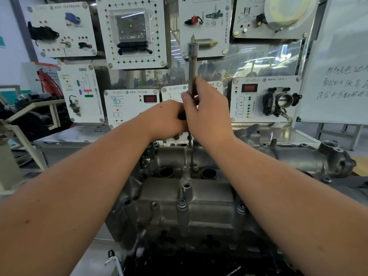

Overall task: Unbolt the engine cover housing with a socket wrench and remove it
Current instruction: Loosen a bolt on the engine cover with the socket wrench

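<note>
The grey cast engine cover housing (199,206) lies across the lower middle of the head view, with bolt bosses and two round wells on top. A long steel socket wrench extension (192,64) stands upright above its far edge. Its thin lower shaft (191,154) reaches down to a bolt near the wells. My right hand (207,108) grips the steel bar at mid-height, thumb against it. My left hand (167,120) is curled round a dark part of the tool just beside and below the right hand. That part is mostly hidden by both hands.
Behind the engine stands a wall of white training panels (135,32) with electrical parts, and a throttle body panel (264,99) at right. A whiteboard (342,66) stands at far right. A metal bench top (75,134) runs behind the engine. A frame (29,116) sits at left.
</note>
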{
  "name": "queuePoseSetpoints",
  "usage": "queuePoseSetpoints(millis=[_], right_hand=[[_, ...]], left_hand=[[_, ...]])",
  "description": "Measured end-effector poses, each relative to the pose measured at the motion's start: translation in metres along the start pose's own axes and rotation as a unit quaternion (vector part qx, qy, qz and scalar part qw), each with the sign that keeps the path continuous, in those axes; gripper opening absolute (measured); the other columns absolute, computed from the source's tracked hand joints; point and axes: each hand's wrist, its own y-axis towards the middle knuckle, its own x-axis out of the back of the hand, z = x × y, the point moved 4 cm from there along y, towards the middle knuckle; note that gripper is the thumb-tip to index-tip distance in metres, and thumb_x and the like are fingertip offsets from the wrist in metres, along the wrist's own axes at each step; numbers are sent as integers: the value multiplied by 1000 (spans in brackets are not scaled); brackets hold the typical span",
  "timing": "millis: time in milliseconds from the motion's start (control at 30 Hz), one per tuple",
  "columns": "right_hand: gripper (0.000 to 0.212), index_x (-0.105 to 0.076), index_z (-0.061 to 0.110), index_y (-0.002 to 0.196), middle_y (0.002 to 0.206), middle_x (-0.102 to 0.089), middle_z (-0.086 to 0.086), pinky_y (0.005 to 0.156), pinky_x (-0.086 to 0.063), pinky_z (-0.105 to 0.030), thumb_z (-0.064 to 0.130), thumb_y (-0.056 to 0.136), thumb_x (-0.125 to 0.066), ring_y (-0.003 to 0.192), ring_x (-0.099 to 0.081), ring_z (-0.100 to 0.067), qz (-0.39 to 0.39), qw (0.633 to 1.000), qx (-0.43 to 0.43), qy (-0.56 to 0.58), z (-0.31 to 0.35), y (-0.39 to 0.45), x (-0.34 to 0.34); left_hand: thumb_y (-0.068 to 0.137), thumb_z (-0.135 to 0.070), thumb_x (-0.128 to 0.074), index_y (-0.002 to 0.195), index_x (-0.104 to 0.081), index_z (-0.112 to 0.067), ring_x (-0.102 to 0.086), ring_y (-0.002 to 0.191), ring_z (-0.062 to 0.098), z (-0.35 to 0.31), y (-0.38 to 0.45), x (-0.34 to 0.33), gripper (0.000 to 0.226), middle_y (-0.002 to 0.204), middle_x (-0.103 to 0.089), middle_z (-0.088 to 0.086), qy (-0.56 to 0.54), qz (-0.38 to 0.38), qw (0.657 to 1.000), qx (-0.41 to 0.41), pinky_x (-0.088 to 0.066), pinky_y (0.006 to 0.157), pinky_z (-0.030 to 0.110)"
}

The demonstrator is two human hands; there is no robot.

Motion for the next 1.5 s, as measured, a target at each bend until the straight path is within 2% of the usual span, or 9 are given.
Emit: queuePoseSetpoints(millis=[200,367,533,700,800,900,1100,1333,1500], right_hand=[[25,-57,-1,118,93,-52,0,70,-25,-16,18,103,-51,86,-44,-13,0,1000,-1,-5,-2,2,-1],[46,-50,13,141,108,-65,1,85,-37,-18,24,98,-62,101,-58,-14,-3,999,-5,35,1,-1,3],[43,-47,12,144,103,-70,-6,75,-40,-21,20,102,-52,94,-64,-22,2,1000,-5,7,-2,0,0],[57,-31,19,154,98,-71,-4,77,-48,-30,27,103,-53,85,-64,-18,13,999,-18,23,-2,-1,0],[53,-40,17,149,105,-69,-1,83,-47,-29,29,100,-58,93,-61,-17,8,999,-18,29,-2,-1,1],[37,-52,9,136,91,-61,4,73,-42,-28,23,102,-55,83,-55,-16,4,1000,2,-6,-3,1,0],[48,-37,17,150,93,-71,-1,73,-49,-33,25,104,-48,78,-64,-18,19,1000,-11,6,-3,-1,-1],[36,-54,12,136,94,-63,6,77,-43,-26,22,101,-56,85,-57,-15,-7,1000,11,4,-1,-1,-1],[50,-34,16,153,94,-71,-8,76,-52,-39,23,105,-47,84,-66,-25,15,1000,-10,10,-1,-1,-1]], left_hand=[[91,-8,-52,77,-63,-34,-66,59,-3,0,-2,1,31,61,-66,-28,-14,2,1000,-7,-43,47,7],[92,-17,-58,75,-62,-35,-69,59,3,0,1,1,24,67,-70,-11,2,-11,1000,-10,-48,48,12],[91,-14,-55,77,-63,-37,-70,62,2,0,-1,2,28,65,-70,-22,-21,-8,1000,-1,-45,51,10],[92,-14,-55,77,-63,-37,-70,63,3,2,0,1,29,66,-68,-29,-2,2,1000,3,-53,63,25],[92,-18,-59,76,-62,-37,-70,62,5,1,0,1,25,69,-70,-18,4,-5,1000,-7,-52,59,22],[91,-16,-61,76,-61,-37,-68,60,1,0,0,1,26,67,-68,-25,-8,-10,1000,-9,-46,51,12],[91,-13,-53,78,-63,-40,-70,64,-1,0,-2,0,31,65,-67,-30,-15,9,1000,-3,-45,60,20],[90,-13,-59,76,-63,-35,-70,60,5,1,1,1,27,70,-71,-10,-19,-16,1000,-9,-46,50,9],[87,-17,-57,74,-63,-38,-69,62,-1,0,-2,1,26,65,-68,-29,-39,5,999,-4,-44,50,7]])
